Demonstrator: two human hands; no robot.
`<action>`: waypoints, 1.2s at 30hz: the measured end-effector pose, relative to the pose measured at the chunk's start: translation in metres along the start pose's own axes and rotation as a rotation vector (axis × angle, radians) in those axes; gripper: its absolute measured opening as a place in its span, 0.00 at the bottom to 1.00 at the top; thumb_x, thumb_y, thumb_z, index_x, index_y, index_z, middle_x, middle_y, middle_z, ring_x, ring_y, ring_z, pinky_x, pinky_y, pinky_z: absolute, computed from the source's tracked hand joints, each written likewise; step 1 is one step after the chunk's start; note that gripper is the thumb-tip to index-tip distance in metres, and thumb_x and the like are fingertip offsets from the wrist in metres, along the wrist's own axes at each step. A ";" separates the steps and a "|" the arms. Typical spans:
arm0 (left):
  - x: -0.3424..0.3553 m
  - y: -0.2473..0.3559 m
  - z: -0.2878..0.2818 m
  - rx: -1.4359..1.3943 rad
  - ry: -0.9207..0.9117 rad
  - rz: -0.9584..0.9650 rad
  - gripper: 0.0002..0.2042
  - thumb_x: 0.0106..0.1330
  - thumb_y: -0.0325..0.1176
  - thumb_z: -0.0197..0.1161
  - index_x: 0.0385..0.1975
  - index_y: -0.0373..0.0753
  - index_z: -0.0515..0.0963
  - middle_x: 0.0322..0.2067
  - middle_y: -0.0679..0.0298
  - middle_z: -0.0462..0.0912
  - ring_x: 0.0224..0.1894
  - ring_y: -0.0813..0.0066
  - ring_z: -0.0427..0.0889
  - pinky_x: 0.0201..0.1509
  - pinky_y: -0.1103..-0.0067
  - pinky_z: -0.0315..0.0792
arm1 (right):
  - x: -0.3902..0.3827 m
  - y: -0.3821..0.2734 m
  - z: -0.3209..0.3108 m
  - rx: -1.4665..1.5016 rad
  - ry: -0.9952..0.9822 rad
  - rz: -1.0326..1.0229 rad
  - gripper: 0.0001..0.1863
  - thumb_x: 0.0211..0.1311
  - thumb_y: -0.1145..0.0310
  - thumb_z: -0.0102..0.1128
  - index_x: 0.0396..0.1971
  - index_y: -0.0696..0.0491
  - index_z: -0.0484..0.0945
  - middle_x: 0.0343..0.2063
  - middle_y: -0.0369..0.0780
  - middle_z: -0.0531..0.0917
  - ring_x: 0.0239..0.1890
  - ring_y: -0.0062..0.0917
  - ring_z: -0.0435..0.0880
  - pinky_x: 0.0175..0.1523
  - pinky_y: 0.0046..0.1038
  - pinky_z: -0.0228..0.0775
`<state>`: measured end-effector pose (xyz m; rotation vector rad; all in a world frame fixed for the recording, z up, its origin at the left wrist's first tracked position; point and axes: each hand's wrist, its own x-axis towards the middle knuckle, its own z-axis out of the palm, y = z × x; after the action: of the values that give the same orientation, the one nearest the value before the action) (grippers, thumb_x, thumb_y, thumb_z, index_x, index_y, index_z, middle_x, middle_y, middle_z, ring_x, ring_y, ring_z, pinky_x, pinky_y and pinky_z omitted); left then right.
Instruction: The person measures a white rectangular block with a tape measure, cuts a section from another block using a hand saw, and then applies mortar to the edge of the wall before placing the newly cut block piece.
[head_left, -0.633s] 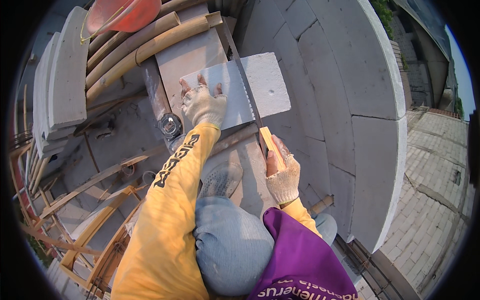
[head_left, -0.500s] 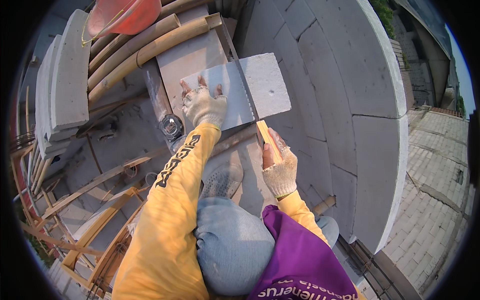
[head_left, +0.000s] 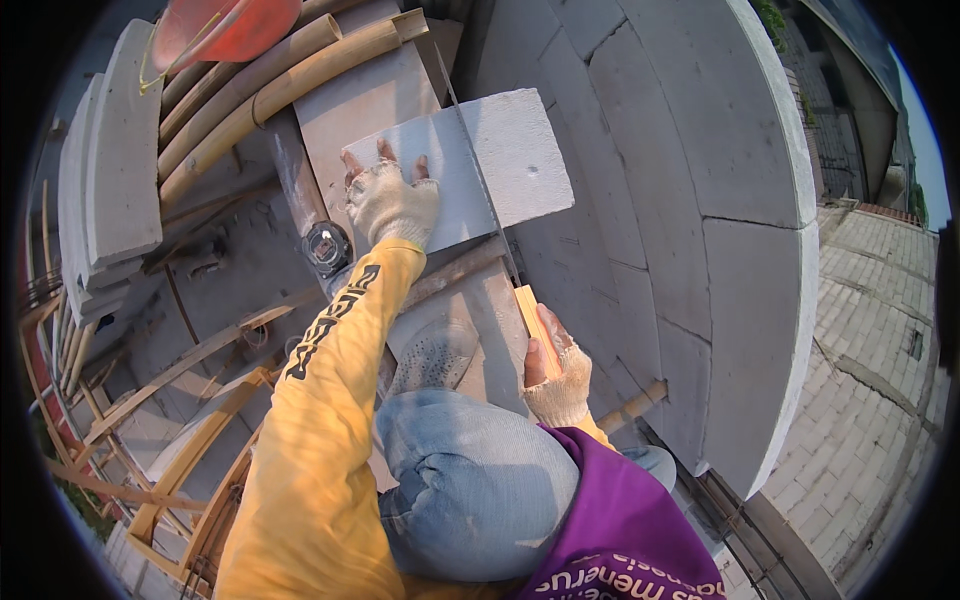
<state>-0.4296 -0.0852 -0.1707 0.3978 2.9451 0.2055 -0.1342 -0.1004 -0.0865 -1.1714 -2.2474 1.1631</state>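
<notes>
The person works high on a scaffold of bamboo poles and wooden planks, outdoors in warm low sunlight, beside a curved wall of large pale grey blocks that fills the right side of the scene. A light grey rectangular aerated concrete block lies flat on a dusty grey board which serves as the bench, in the far middle of the scene. The left hand in a knitted cream glove lies flat on the left part of this block with the fingers spread wide, pressing it down and grasping nothing. The right hand in the same kind of glove is nearer, and its fingers are closed around the pale wooden handle of a long thin hand saw, whose blade runs away from the person across the block. A round black tape measure rests just left of the block, near the left wrist. Thick bamboo poles lie at the far left, under an orange plastic bucket. More grey slabs stand stacked at the left. Far below on the right is a paved ground of grey bricks.
</notes>
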 end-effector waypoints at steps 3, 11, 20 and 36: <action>-0.002 0.003 0.000 -0.018 -0.006 0.011 0.36 0.73 0.60 0.54 0.78 0.54 0.64 0.81 0.44 0.46 0.79 0.42 0.57 0.80 0.51 0.53 | 0.031 -0.017 0.003 -0.011 0.035 -0.045 0.23 0.72 0.65 0.57 0.61 0.62 0.79 0.52 0.54 0.87 0.50 0.47 0.90 0.56 0.36 0.82; 0.005 0.003 0.001 -0.003 -0.019 0.007 0.36 0.73 0.61 0.54 0.79 0.54 0.62 0.81 0.43 0.46 0.79 0.41 0.57 0.81 0.53 0.53 | 0.020 -0.008 -0.001 0.013 0.008 -0.013 0.24 0.72 0.64 0.59 0.62 0.62 0.78 0.54 0.54 0.86 0.53 0.45 0.89 0.59 0.36 0.80; -0.002 0.006 0.000 -0.015 0.009 0.025 0.36 0.73 0.61 0.53 0.79 0.54 0.62 0.81 0.42 0.47 0.79 0.41 0.57 0.80 0.52 0.52 | 0.048 -0.019 0.004 0.070 0.023 -0.006 0.23 0.72 0.65 0.58 0.60 0.62 0.79 0.51 0.54 0.87 0.50 0.45 0.90 0.57 0.34 0.81; 0.000 -0.001 0.009 -0.005 0.045 -0.015 0.36 0.73 0.60 0.54 0.79 0.53 0.63 0.80 0.41 0.48 0.78 0.39 0.59 0.80 0.52 0.54 | 0.058 -0.026 0.006 0.071 -0.033 0.015 0.24 0.69 0.64 0.62 0.61 0.62 0.78 0.49 0.55 0.87 0.49 0.47 0.90 0.56 0.33 0.81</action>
<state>-0.4277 -0.0850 -0.1794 0.3757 2.9902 0.2223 -0.1862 -0.0651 -0.0725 -1.1515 -2.2054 1.2657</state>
